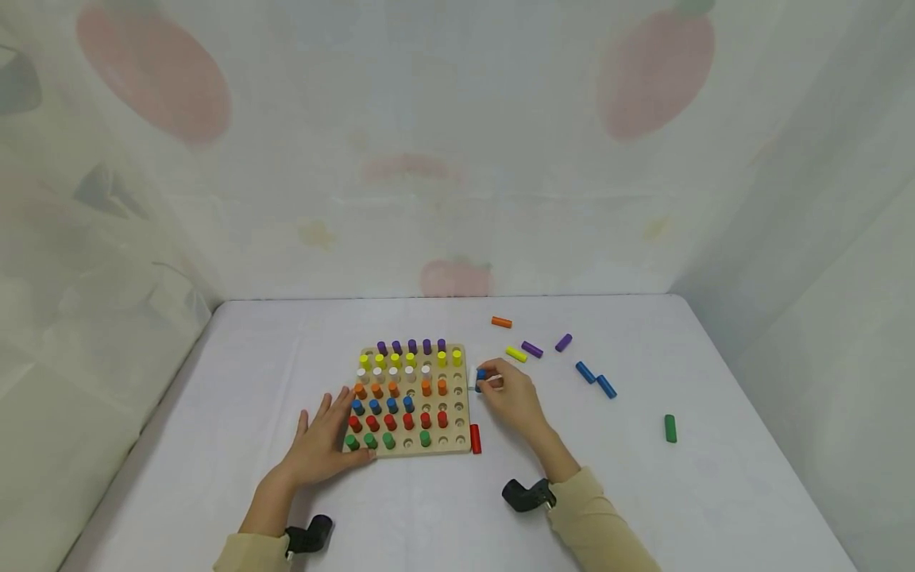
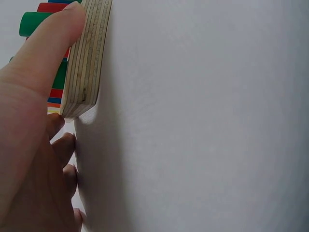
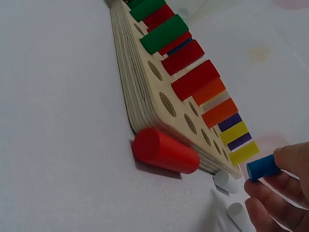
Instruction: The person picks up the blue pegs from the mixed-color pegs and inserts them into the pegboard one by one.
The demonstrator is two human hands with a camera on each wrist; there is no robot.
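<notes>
A wooden pegboard point(image 1: 436, 450) carries rows of upright pegs in purple, yellow, white, orange, blue, red and green. At its near left corner rests my left hand point(image 1: 317, 454). The thumb point(image 2: 72, 21) touches the front edge, while the other fingers lie spread along the left side. Beyond the board's right edge, my right hand point(image 1: 516, 399) pinches a blue peg point(image 3: 262, 167) between thumb and fingers, off the table. Two white pegs, one close to the board point(image 3: 223, 181) and another point(image 3: 236, 212) nearer the hand, lie below it. Bare holes show mostly on the board's right side.
A red peg point(image 1: 475, 438) lies against the board's near right side. Loose on the white table are orange point(image 1: 502, 322), yellow point(image 1: 516, 354), purple point(image 1: 532, 349), blue point(image 1: 606, 387) and green point(image 1: 669, 429) pegs. Printed curtains point(image 1: 429, 222) hang behind and at both sides.
</notes>
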